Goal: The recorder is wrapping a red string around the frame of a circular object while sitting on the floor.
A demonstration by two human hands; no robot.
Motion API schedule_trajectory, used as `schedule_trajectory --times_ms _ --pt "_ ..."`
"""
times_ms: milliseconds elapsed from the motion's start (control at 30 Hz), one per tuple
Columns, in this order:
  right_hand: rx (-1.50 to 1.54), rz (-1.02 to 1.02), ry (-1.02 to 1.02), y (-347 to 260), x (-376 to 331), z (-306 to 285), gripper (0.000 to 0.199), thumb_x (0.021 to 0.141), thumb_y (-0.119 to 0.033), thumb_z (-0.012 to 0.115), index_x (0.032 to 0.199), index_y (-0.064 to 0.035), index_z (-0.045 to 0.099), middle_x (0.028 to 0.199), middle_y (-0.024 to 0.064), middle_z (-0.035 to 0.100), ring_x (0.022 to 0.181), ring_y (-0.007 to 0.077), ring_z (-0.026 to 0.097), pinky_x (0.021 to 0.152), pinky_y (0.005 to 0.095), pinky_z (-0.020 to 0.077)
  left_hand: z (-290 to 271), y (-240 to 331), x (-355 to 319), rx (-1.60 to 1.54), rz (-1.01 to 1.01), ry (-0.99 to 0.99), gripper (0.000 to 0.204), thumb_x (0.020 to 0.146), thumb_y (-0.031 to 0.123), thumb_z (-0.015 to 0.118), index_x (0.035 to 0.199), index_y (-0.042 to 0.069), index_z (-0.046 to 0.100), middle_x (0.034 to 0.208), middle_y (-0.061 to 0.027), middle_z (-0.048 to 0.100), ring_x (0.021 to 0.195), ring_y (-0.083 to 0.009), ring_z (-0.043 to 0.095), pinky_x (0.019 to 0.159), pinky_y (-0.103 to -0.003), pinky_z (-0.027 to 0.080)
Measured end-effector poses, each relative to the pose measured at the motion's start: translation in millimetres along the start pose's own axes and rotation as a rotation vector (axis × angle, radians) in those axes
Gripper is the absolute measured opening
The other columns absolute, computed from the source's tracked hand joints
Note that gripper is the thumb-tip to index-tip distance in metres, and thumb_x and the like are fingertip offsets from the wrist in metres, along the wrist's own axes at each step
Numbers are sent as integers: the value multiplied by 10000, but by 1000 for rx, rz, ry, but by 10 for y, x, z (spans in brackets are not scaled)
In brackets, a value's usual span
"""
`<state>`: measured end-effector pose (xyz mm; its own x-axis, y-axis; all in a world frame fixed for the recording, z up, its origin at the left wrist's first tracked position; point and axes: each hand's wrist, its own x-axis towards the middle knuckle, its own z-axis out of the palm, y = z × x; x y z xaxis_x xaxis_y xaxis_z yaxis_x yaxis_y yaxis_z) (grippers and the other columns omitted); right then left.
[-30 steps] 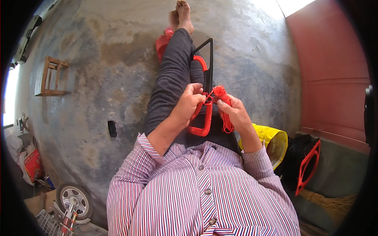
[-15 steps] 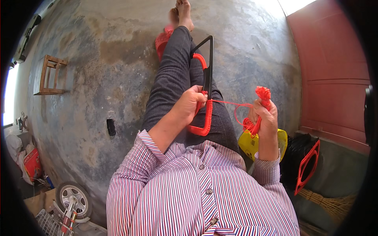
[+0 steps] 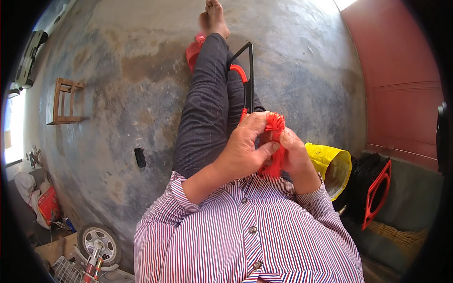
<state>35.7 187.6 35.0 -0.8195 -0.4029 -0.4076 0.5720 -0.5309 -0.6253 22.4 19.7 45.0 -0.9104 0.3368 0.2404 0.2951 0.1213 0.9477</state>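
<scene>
Black-and-red saw-like frame [image 3: 249,94] upper centre, red cord bundle [image 3: 275,122] below right of it at frame centre, between both hands
Left to right: white wire basket [image 3: 63,270] lower left, contents too small to tell. Frame looks rigid; its lower end is hidden behind the hands. Left hand [image 3: 245,148] half curled, fingers at the bundle's top, can't tell if it grips. Bundle should be light, soft, floppy, maybe slick, hard to break, easy to tangle; best pinched at the gathered middle, clear of loose strands. Right hand [image 3: 298,152] closed, thumb and fingers holding the bundle's right side. Yellow container [image 3: 321,156] right of centre, mouth to lower right, contents unclear. Black coil [image 3: 361,186] beside it
</scene>
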Motion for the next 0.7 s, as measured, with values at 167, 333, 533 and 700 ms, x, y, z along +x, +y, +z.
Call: schedule_trajectory --times_ms 167,333,533,700 --pt "-174 213 -305 27 215 220 386 900 -365 555 1010 4 562 712 26 556 557 100 505 490 233 398 -410 173 -149 -980 -295 321 277 892 14 555 1161 60 507 1053 -104 612 1014 -232 595 907 -372 474" --pt "-42 -97 -165 -381 347 -359 289 897 -259 566 1010 4 606 641 -12 515 520 47 409 460 193 292 -747 -96 -15 -750 -192 434 324 816 -65 605 1115 60 608 1007 -60 614 934 -176 598 871 -311 481" --pt "-895 -79 40 -144 672 -316 179 810 -76 667 957 27 678 778 63 623 740 130 601 669 242 485 -661 -248 -160 630 -100 -292 250 716 4 650 964 35 635 889 -114 631 841 -281 628 724 -344 497" --pt "-1054 -24 -151 -93 731 -209 286 815 -151 689 1040 18 635 944 101 631 867 163 605 772 294 491 -255 -432 -123 460 -276 -40 209 724 52 654 909 20 563 864 -152 630 803 -336 628 711 -390 492"
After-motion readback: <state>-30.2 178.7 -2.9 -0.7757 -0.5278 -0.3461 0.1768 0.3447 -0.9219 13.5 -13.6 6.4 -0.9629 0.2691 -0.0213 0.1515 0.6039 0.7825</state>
